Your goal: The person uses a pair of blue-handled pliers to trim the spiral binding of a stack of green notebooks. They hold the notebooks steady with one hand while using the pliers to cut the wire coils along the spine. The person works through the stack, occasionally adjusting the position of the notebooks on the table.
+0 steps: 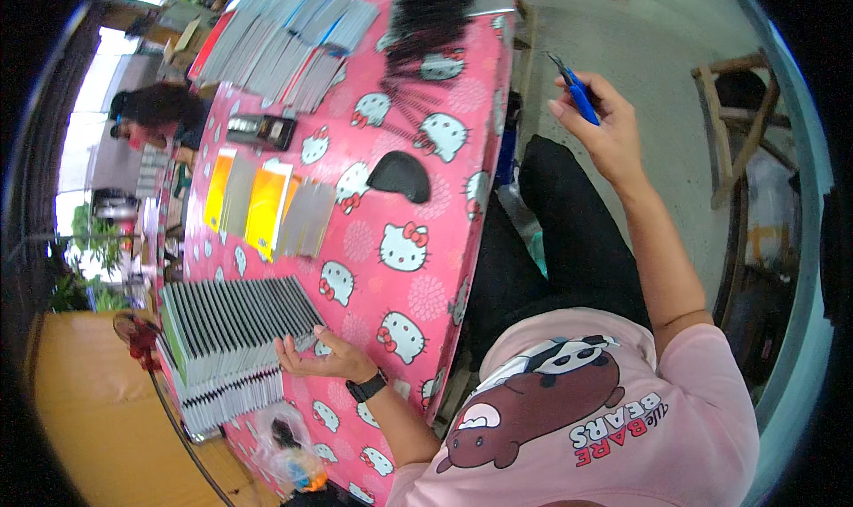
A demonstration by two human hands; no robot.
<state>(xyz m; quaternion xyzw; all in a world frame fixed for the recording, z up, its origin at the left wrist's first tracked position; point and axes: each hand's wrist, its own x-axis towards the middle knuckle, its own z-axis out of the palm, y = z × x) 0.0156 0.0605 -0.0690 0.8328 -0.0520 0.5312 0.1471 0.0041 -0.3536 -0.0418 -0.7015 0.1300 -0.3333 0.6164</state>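
My left hand, with a black watch on the wrist, rests palm up at the near end of a fanned row of grey and black flat packets on the pink cartoon-cat tablecloth. Its fingers are apart and hold nothing. My right hand is raised off the table to the right, over the concrete floor, pinching a small blue-handled tool whose tip points up and left. A black half-round piece lies on the cloth between the two hands.
Yellow, orange and grey packets lie mid-table. More grey stacks and a pile of thin black strips sit at the far end, beside a black device. Another person sits far left. A wooden stool stands right.
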